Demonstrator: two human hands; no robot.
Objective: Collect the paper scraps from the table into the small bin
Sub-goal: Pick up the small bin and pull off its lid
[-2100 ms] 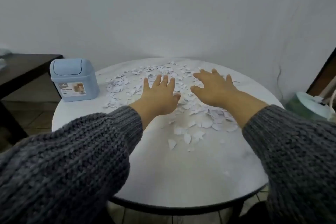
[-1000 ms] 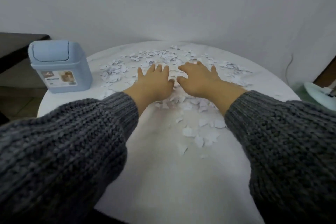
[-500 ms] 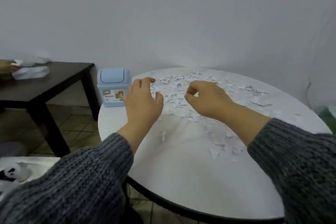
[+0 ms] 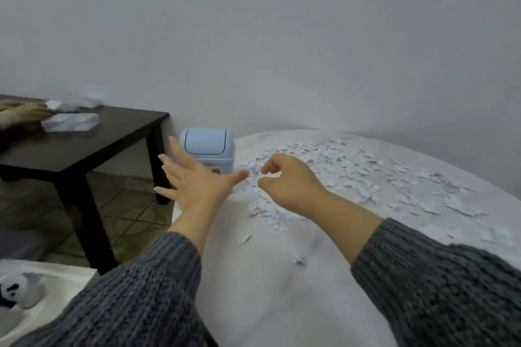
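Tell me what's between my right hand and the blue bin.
In the head view, the outstretched thumb of the left hand and a patch of paper scraps on the white table lie between the right hand and the blue bin.

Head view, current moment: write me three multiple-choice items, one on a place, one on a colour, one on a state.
1. Where does the small bin stand? A on a shelf; B on a chair; C at the white round table's left edge.
2. What colour is the bin? A light blue; B red; C black.
3. How is the left hand? A clenched in a fist; B fingers spread straight; C curled round a cup.
1 C: it stands on the white top beside the paper scraps. 2 A: body and lid are pale blue. 3 B: all fingers are extended, holding nothing.
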